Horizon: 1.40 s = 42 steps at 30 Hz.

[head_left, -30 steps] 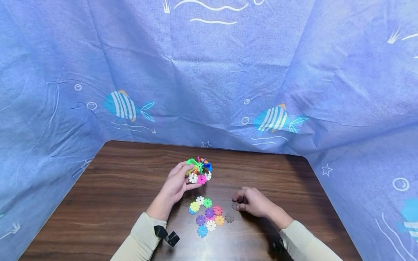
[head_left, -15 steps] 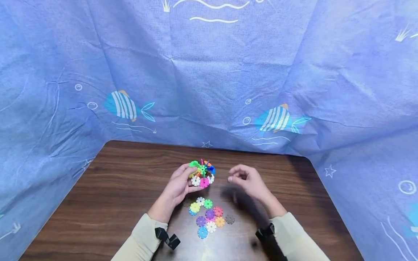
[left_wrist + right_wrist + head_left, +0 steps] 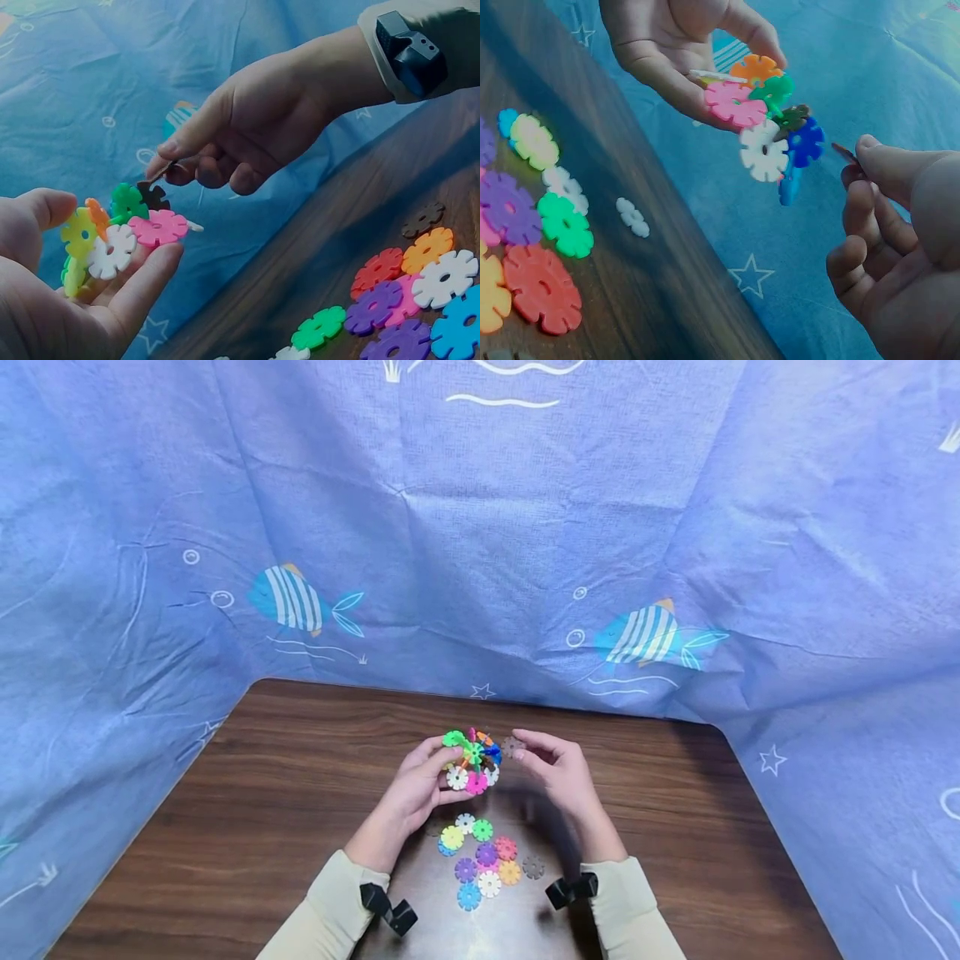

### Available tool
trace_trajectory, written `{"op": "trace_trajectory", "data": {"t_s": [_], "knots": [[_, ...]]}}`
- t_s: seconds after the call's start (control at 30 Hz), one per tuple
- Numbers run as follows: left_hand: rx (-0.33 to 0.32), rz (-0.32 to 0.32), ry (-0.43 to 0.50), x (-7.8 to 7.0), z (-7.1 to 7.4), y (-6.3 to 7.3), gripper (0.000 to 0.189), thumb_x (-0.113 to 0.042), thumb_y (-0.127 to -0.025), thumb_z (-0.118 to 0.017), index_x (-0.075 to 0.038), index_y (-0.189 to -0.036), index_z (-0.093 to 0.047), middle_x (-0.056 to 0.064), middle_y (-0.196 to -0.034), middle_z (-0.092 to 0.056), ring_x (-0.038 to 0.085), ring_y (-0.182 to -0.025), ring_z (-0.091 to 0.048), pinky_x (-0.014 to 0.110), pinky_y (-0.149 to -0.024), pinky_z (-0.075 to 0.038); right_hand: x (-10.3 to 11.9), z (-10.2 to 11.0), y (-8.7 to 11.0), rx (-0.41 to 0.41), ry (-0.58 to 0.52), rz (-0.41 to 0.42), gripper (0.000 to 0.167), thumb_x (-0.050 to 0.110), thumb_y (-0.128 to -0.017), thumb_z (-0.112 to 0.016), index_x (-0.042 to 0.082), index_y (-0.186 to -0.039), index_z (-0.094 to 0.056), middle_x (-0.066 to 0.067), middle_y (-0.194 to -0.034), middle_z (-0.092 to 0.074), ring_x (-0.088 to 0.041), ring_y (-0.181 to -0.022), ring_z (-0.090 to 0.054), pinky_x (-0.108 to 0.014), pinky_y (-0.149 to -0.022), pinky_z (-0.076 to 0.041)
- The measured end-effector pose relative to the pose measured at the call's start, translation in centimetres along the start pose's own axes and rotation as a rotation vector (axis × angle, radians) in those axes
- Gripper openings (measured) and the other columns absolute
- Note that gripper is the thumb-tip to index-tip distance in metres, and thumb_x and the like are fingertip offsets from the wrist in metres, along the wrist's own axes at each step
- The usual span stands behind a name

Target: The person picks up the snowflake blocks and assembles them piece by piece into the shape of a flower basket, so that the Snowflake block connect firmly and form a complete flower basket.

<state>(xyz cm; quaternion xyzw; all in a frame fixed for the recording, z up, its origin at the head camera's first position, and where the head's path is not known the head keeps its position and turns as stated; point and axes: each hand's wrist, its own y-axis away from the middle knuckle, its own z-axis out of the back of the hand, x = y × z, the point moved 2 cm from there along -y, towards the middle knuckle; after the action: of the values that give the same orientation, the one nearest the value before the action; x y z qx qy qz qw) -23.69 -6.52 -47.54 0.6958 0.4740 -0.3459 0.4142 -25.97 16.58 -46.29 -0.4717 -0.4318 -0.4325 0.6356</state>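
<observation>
Above the table, my left hand (image 3: 408, 789) holds a cluster of interlocked snowflake discs (image 3: 476, 783) in green, pink, white, orange, blue and other colours. Its thumb and fingers grip the cluster's left side and underside. My right hand (image 3: 566, 777) pinches a single brown snowflake disc (image 3: 512, 747) between thumb and fingertips, just right of the cluster. In the right wrist view a small gap shows between this brown disc (image 3: 845, 153) and the cluster's dark blue disc (image 3: 806, 142). Part of the cluster is hidden behind the left thumb.
Loose snowflake discs lie below the hands on the dark wooden table (image 3: 300, 827), among them a yellow disc (image 3: 452, 837), a light blue disc (image 3: 468, 896) and a brown disc (image 3: 533, 867). Some overlap. A blue fish-print cloth (image 3: 465, 568) hangs behind the table.
My right hand has picked up a brown disc from the table and brought it up and left beside the cluster. The left hand with the cluster has shifted slightly right.
</observation>
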Motion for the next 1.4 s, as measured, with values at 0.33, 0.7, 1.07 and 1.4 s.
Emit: {"op": "trace_trajectory", "data": {"t_s": [0.33,0.7,1.07,1.4], "knots": [[0.012,0.005,-0.028,0.1,-0.1,-0.1,0.047,-0.021,-0.103,-0.061,-0.007,-0.143,-0.042,0.016,-0.118,-0.069,0.027,-0.098,-0.074,0.051,-0.082,-0.063,1.2,-0.3,0.3,0.024,0.153,0.111,0.031,0.0,-0.09,-0.076,-0.005,-0.12,-0.073,-0.022,-0.095,-0.073,-0.011,-0.079,-0.063,-0.02,-0.069,-0.055],[0.088,-0.013,-0.067,-0.1,-0.6,0.2,0.049,-0.016,-0.104,-0.061,-0.003,-0.145,-0.038,0.013,-0.113,-0.072,0.026,-0.096,-0.075,0.051,-0.086,-0.061,4.1,-0.5,1.0,0.039,0.194,0.189,0.027,-0.003,-0.086,-0.078,-0.009,-0.112,-0.074,-0.022,-0.092,-0.075,-0.012,-0.077,-0.065,-0.025,-0.068,-0.057],[0.052,-0.008,0.02,0.3,-0.6,-0.2,0.061,-0.003,-0.097,-0.065,-0.003,-0.149,-0.033,0.005,-0.111,-0.069,0.017,-0.092,-0.071,0.039,-0.086,-0.061,2.2,-0.9,0.9,0.001,0.055,0.091,0.036,-0.008,-0.085,-0.077,-0.014,-0.119,-0.067,-0.031,-0.09,-0.071,-0.004,-0.071,-0.063,-0.016,-0.064,-0.052],[-0.018,-0.023,0.074,0.5,-0.4,-0.6,0.058,-0.014,-0.102,-0.062,-0.009,-0.153,-0.036,0.01,-0.122,-0.067,0.019,-0.098,-0.072,0.038,-0.086,-0.061,-0.5,-1.3,0.1,0.03,0.011,0.066,0.033,0.001,-0.084,-0.081,-0.002,-0.116,-0.073,-0.024,-0.095,-0.074,-0.01,-0.077,-0.068,-0.021,-0.069,-0.057]]}}
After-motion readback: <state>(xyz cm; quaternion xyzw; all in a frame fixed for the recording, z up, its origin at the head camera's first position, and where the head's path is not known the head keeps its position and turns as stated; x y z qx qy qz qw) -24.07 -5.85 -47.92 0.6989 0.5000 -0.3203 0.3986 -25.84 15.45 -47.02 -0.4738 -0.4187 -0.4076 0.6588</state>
